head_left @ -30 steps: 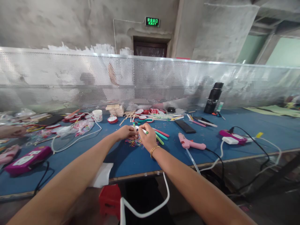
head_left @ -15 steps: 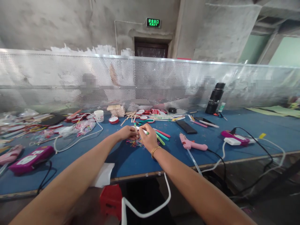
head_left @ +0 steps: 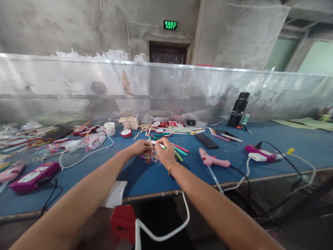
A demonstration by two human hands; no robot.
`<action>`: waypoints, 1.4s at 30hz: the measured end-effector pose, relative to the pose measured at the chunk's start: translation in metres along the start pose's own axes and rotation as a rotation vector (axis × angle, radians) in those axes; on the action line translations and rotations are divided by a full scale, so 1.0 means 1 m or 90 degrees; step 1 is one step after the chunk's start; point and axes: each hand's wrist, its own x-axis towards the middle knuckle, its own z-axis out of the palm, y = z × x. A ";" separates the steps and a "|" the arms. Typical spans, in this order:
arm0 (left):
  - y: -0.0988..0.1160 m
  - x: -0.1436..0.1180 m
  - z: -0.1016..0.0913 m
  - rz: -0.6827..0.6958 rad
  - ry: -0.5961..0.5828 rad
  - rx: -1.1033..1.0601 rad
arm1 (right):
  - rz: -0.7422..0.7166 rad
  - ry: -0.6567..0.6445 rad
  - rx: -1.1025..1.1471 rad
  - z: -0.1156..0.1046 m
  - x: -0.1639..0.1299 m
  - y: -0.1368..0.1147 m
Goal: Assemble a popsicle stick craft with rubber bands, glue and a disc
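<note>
- Right hand [head_left: 164, 153] pinches a slim white-and-green marker pen [head_left: 160, 145]; left hand [head_left: 141, 147] closes on its near end.
- Both work above a heap of thin multicoloured rubber bands [head_left: 149, 159] on the blue table [head_left: 145, 177]; little looks finished.

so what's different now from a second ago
Very little. At the far left, another person's hand that rested on the table edge a second ago is gone. The left hand and right hand stay together over the coloured bands, the right one still pinching the green-tipped stick. The glue gun has not moved.
</note>
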 end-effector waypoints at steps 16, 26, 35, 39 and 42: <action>-0.001 0.000 -0.001 0.027 -0.008 0.011 | -0.017 -0.042 0.004 0.001 0.000 -0.002; -0.002 0.002 -0.001 0.012 0.001 0.023 | -0.010 -0.007 -0.030 0.001 0.001 0.002; 0.000 -0.001 0.000 0.021 -0.006 0.012 | -0.025 -0.044 -0.003 0.001 -0.001 -0.002; 0.000 0.000 0.000 0.017 0.001 0.012 | -0.017 -0.036 -0.025 0.001 0.000 0.000; 0.000 0.001 0.000 0.009 0.004 0.019 | -0.008 -0.017 -0.036 0.000 0.000 0.001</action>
